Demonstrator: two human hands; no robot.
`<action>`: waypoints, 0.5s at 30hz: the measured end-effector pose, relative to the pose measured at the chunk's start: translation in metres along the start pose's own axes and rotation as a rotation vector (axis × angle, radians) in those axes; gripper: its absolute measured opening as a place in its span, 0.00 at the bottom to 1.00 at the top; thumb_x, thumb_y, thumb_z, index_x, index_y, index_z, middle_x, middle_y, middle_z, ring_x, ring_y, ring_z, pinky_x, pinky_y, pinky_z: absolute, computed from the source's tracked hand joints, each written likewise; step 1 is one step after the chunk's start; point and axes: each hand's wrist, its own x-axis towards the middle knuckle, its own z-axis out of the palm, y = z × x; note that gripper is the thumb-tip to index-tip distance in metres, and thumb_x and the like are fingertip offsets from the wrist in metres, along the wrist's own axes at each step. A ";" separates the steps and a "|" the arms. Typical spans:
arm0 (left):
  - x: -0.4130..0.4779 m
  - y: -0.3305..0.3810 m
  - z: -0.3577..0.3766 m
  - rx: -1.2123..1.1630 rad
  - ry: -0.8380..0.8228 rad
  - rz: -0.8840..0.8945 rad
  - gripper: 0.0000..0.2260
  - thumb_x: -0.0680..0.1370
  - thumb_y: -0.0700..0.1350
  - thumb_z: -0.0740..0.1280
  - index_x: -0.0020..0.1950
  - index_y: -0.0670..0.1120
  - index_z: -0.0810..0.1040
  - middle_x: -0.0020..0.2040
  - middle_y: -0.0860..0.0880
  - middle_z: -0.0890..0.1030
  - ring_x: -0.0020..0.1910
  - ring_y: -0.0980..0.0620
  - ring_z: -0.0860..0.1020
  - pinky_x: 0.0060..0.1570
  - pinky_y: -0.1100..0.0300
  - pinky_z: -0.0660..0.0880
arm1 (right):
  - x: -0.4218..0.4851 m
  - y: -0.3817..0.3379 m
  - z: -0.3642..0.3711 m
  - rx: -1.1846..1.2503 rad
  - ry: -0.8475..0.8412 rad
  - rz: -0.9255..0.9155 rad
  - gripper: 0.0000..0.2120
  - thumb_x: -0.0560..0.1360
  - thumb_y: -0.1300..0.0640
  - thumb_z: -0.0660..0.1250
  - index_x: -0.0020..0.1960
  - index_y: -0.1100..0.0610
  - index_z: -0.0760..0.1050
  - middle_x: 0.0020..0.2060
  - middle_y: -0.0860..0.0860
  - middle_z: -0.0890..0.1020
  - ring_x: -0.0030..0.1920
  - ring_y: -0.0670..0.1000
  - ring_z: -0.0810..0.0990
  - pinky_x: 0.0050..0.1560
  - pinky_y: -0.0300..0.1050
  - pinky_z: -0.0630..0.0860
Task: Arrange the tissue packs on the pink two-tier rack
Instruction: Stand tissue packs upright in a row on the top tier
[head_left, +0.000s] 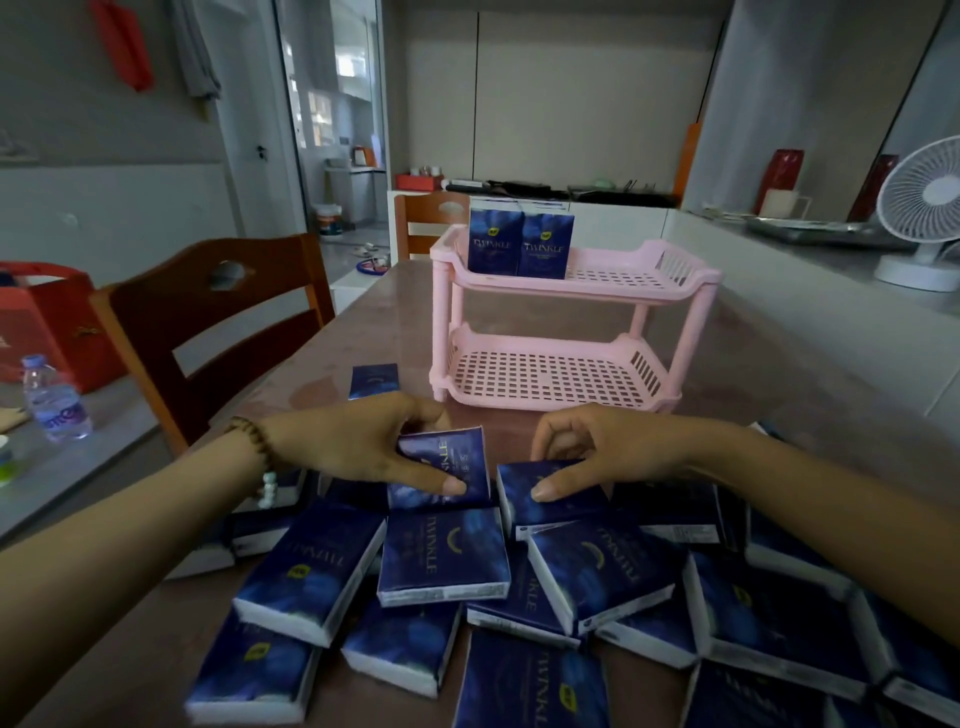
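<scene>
Two upright packs on the rack's top tier; before it, left hand pinches a tilted pack, right hand a flat pack.

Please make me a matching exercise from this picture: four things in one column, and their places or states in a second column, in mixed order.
Column one
1. upright tissue packs
2. water bottle
3. white fan
4. left hand

Column two
A. on the counter, far right
B. gripping a loose tissue pack
C. on the pink rack, top tier
D. far left, beyond the chair

Pairs: 1-C, 2-D, 3-A, 4-B
</scene>
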 end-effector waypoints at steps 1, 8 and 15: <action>0.001 0.000 -0.001 -0.004 0.021 0.015 0.11 0.71 0.45 0.73 0.49 0.42 0.77 0.46 0.50 0.84 0.45 0.54 0.82 0.43 0.63 0.78 | 0.000 0.001 -0.001 0.010 -0.006 -0.007 0.12 0.68 0.55 0.75 0.46 0.53 0.73 0.48 0.54 0.84 0.53 0.57 0.81 0.49 0.49 0.80; 0.011 0.002 -0.022 -0.010 0.054 0.014 0.12 0.74 0.41 0.69 0.56 0.41 0.73 0.54 0.47 0.81 0.51 0.52 0.81 0.54 0.56 0.78 | -0.004 -0.003 -0.014 0.070 0.014 -0.090 0.14 0.73 0.61 0.69 0.59 0.57 0.76 0.56 0.52 0.82 0.56 0.50 0.81 0.58 0.44 0.77; 0.021 0.029 -0.069 -0.063 0.199 0.065 0.15 0.69 0.37 0.73 0.51 0.41 0.71 0.49 0.48 0.83 0.49 0.54 0.82 0.47 0.61 0.78 | -0.002 -0.020 -0.058 0.246 0.375 -0.207 0.17 0.68 0.57 0.71 0.57 0.53 0.76 0.55 0.49 0.83 0.57 0.48 0.81 0.57 0.46 0.78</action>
